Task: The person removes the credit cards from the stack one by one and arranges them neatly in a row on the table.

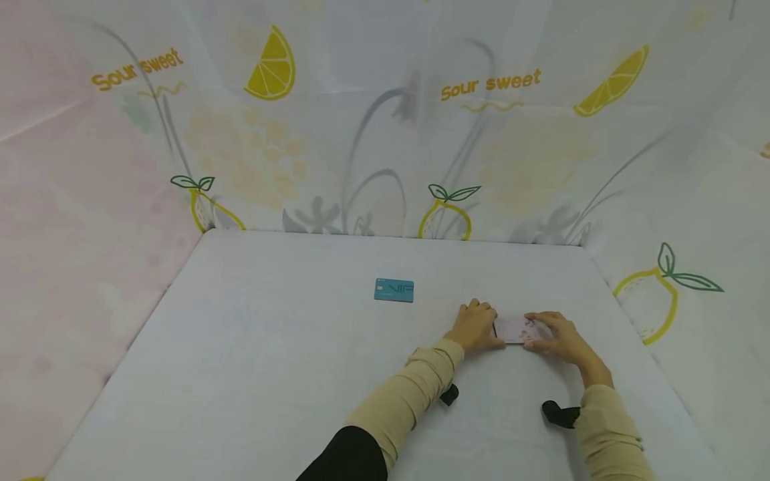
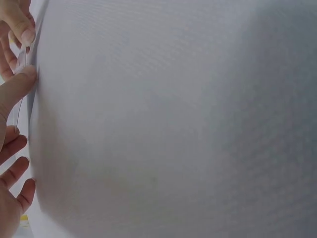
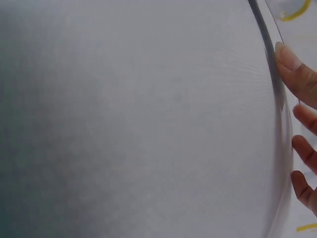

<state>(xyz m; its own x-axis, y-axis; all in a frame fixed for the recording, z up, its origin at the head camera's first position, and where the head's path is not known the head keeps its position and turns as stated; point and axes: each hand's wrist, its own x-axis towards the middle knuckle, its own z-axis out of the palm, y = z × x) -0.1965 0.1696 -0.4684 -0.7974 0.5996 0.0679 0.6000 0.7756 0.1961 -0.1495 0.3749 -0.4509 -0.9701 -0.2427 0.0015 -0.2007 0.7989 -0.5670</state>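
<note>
A small, flat, pale pink rectangle with a flower print (image 1: 510, 330) lies level, low over the white table, between two hands. The left hand (image 1: 475, 326) pinches its left end, thumb at the near corner and fingers at the far side. At the other end, the right hand (image 1: 558, 337) holds it between the thumb on the near edge and a finger on the far edge. Only a thin, clear-looking edge of it shows in the left wrist view, beside the left thumb (image 2: 22, 82). The right thumb (image 3: 292, 64) appears at the margin of the right wrist view.
A teal card marked VIP (image 1: 394, 290) lies flat on the white tabletop (image 1: 252, 347), left of and beyond the hands. Lemon-printed cloth (image 1: 337, 147) stands behind the table and along its sides. Black wrist mounts (image 1: 561, 415) stick out from the sleeves.
</note>
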